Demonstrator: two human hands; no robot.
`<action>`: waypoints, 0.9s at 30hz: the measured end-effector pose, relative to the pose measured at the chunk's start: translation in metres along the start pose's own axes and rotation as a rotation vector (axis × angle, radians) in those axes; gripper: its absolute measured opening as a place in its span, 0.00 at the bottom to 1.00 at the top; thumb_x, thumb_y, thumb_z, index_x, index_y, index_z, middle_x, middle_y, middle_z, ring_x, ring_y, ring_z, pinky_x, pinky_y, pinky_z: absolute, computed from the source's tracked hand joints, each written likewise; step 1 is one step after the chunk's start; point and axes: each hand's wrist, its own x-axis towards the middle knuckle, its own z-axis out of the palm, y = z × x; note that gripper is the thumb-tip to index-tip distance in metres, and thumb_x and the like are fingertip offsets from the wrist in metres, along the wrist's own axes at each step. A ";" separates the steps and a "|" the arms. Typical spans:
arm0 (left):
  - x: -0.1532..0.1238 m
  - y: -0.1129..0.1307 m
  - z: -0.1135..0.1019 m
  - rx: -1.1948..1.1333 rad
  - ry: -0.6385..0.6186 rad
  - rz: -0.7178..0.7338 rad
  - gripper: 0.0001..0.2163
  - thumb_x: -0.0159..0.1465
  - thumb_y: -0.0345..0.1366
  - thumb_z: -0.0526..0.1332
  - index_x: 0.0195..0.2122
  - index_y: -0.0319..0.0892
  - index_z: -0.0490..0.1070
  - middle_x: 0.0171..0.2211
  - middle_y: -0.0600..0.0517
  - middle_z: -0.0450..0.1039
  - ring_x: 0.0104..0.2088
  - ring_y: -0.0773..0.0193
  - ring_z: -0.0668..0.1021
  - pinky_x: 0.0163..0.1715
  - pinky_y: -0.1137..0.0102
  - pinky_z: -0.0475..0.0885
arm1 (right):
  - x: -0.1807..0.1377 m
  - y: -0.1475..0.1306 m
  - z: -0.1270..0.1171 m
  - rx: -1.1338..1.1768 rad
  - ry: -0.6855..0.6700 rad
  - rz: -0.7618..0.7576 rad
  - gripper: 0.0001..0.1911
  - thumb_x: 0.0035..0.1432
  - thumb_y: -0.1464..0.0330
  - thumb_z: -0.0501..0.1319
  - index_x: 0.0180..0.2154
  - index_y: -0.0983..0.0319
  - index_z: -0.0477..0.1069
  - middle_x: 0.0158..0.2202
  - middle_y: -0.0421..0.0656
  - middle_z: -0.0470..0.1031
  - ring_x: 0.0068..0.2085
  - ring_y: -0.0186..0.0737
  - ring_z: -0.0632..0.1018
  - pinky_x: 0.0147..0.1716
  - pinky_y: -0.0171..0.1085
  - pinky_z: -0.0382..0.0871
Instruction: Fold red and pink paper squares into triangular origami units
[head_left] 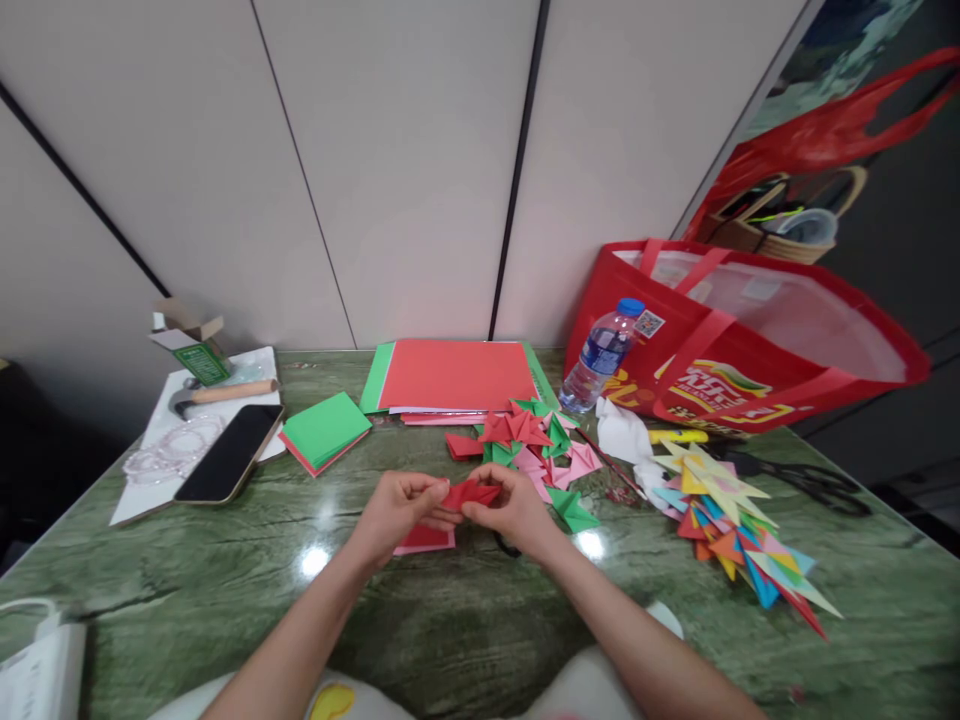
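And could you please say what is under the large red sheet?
Under the red sheet, green paper shows at both sides, white and pink edges in front; the rest is covered.

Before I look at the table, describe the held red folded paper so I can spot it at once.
On the green marbled table, find the left hand and right hand close together near the middle. The red folded paper sits between their fingers; unlike the red pieces in the mixed-colour pile just beyond, it is held.
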 end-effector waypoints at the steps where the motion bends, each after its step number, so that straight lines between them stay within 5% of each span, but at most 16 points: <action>1: 0.001 0.000 0.000 0.022 -0.004 0.005 0.12 0.49 0.41 0.64 0.27 0.35 0.73 0.21 0.49 0.76 0.24 0.60 0.78 0.31 0.64 0.73 | 0.000 0.000 0.000 0.001 -0.007 0.016 0.09 0.40 0.72 0.63 0.29 0.63 0.67 0.25 0.38 0.70 0.26 0.33 0.70 0.27 0.32 0.63; 9: 0.002 -0.003 0.005 0.536 0.189 0.201 0.04 0.43 0.30 0.65 0.21 0.38 0.71 0.20 0.55 0.73 0.24 0.66 0.74 0.25 0.75 0.67 | -0.002 0.006 0.004 0.044 -0.053 0.110 0.08 0.41 0.66 0.64 0.24 0.64 0.68 0.18 0.35 0.67 0.19 0.29 0.67 0.19 0.29 0.60; 16: 0.002 0.000 0.001 0.482 0.152 0.165 0.05 0.44 0.31 0.64 0.23 0.37 0.70 0.18 0.56 0.71 0.21 0.67 0.73 0.21 0.76 0.65 | -0.002 0.005 0.006 0.178 -0.089 0.138 0.13 0.43 0.59 0.63 0.23 0.62 0.66 0.19 0.36 0.69 0.20 0.31 0.70 0.22 0.32 0.66; 22: -0.001 0.000 0.004 0.468 0.111 0.182 0.04 0.44 0.29 0.63 0.22 0.36 0.68 0.17 0.56 0.70 0.20 0.68 0.73 0.19 0.77 0.65 | 0.000 0.009 0.007 0.088 -0.017 0.028 0.20 0.50 0.57 0.56 0.15 0.64 0.62 0.14 0.35 0.61 0.18 0.29 0.64 0.19 0.30 0.58; 27: -0.002 -0.002 0.008 0.408 0.126 0.169 0.04 0.45 0.29 0.63 0.22 0.37 0.67 0.17 0.56 0.72 0.20 0.66 0.75 0.21 0.75 0.68 | -0.001 0.010 0.012 0.201 0.011 0.089 0.14 0.47 0.59 0.59 0.21 0.63 0.65 0.18 0.35 0.64 0.19 0.31 0.67 0.19 0.31 0.64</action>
